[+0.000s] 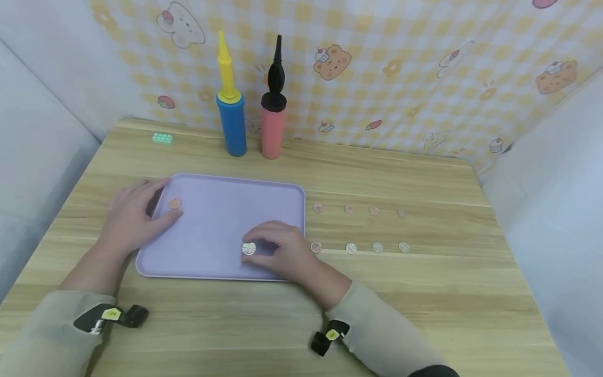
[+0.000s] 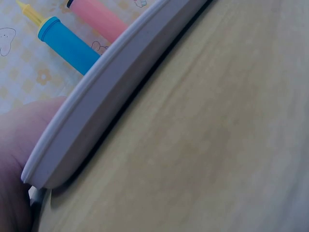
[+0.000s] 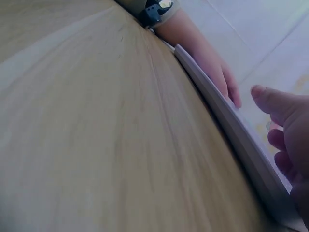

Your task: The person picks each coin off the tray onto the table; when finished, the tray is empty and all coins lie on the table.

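In the head view a lilac tray lies on the wooden table. My left hand rests at its left end, fingers along the outer edge and thumb reaching over the rim. A copper-coloured coin lies inside the tray, just beyond that thumb. Over the tray's right part, my right hand pinches a silver coin between thumb and fingertips, its face upward. The right wrist view shows the right thumb above the tray's rim; the coin does not show there.
Right of the tray, two rows of coins lie on the table, copper ones and silver ones. Behind the tray stand a blue-and-yellow hand pump and a pink-and-black one. A mint toy brick sits at the back left.
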A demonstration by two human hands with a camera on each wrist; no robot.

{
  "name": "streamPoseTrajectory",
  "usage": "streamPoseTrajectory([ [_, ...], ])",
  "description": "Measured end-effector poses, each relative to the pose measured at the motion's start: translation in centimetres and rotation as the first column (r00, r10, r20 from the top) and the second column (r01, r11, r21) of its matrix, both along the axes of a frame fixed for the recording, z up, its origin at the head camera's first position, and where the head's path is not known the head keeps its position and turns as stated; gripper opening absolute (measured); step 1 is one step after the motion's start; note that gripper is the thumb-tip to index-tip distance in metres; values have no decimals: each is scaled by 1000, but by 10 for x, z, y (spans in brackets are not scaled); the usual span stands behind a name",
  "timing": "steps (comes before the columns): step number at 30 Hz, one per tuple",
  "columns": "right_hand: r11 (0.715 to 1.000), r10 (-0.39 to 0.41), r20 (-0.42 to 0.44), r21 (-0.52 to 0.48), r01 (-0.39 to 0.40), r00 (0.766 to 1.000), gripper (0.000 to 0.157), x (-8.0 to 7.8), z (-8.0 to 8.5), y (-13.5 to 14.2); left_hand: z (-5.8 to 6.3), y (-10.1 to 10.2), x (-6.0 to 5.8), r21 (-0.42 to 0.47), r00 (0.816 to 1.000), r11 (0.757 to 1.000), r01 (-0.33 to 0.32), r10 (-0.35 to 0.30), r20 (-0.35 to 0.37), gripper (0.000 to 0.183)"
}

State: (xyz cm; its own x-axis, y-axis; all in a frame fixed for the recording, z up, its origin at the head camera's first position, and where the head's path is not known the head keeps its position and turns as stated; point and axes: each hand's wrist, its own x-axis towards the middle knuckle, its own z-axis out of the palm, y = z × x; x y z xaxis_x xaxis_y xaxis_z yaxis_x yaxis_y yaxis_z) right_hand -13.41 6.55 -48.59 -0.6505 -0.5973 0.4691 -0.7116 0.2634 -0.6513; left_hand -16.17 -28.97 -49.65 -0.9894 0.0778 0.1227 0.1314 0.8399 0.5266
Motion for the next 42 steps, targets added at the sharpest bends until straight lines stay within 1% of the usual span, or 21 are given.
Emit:
streamPoseTrajectory([
  [4, 1000, 6, -78, -20, -8, 997, 33, 1, -5, 23, 1, -1, 0, 2, 1000, 1000, 2, -2, -7, 78],
  [6, 1000, -9, -99, -27, 6, 995, 34, 2, -7, 36, 1, 0, 0, 4, 1000, 1000, 3, -3, -8, 78],
  [10, 997, -75, -103, -23, 73, 992, 35, 6, -9, 65, 2, 0, 0, 3, 1000, 1000, 2, -2, -2, 78],
  [15, 988, -155, -108, -29, 153, 982, 35, 9, -12, 103, 2, 0, 1, 2, 1000, 1000, -2, 2, 10, 78],
  [18, 975, -220, -125, -27, 219, 967, 34, 11, -14, 131, 2, 0, 2, -1, 1000, 1000, 0, 0, 15, 78],
  [19, 968, -252, -126, -17, 252, 959, 35, 12, -15, 142, 1, 0, 2, -2, 1000, 1000, 1, -1, 16, 78],
  [21, 945, -323, -143, 12, 328, 936, 35, 13, -17, 164, 1, 0, 1, -3, 1000, 1000, 4, -4, 17, 79],
  [23, 914, -397, -150, 24, 405, 905, 37, 15, -18, 187, 0, 1, 1, -4, 1000, 1000, 6, -6, 16, 78],
  [24, 894, -438, -156, 34, 448, 886, 38, 17, -17, 198, 0, 1, 1, -3, 1000, 1000, 6, -6, 15, 78],
  [26, 846, -520, -177, 33, 533, 836, 41, 20, -17, 221, 0, 2, 0, -2, 1000, 1000, 6, -6, 15, 78],
  [27, 821, -559, -174, 26, 571, 811, 42, 22, -16, 233, 0, 2, 0, -2, 1000, 1000, 7, -7, 15, 78],
  [30, 735, -666, -173, 13, 678, 725, 43, 29, -15, 265, 1, 3, -1, -2, 1000, 1000, 7, -7, 17, 78],
  [32, 664, -739, -136, 27, 748, 660, 41, 35, -13, 283, 2, 4, -1, -1, 1000, 1000, 8, -8, 22, 78],
  [33, 619, -777, -107, 45, 784, 620, 39, 38, -11, 291, 3, 4, -1, -2, 1000, 1000, 8, -8, 25, 78],
  [34, 566, -817, -78, 73, 821, 571, 37, 41, -10, 298, 3, 4, -1, 0, 1000, 1000, 8, -8, 27, 78],
  [35, 518, -852, -28, 108, 849, 523, 36, 44, -7, 306, 3, 4, -1, 1, 1000, 1000, 8, -8, 29, 78],
  [36, 477, -877, 20, 142, 867, 480, 35, 46, -5, 312, 3, 4, 0, 5, 1000, 1000, 7, -7, 30, 78],
  [37, 446, -895, 49, 166, 880, 444, 34, 47, -4, 318, 3, 4, 0, 6, 1000, 1000, 6, -7, 30, 78],
  [39, 409, -912, 88, 198, 891, 400, 33, 49, -2, 326, 3, 3, 1, 8, 1000, 1000, 5, -5, 26, 77],
  [40, 408, -913, 96, 204, 890, 396, 33, 49, -2, 330, 2, 3, 1, 8, 1000, 1000, 4, -5, 24, 77],
  [42, 421, -907, 86, 211, 882, 412, 32, 49, -2, 334, 1, 2, 1, 3, 1000, 1000, 5, -5, 20, 77],
])
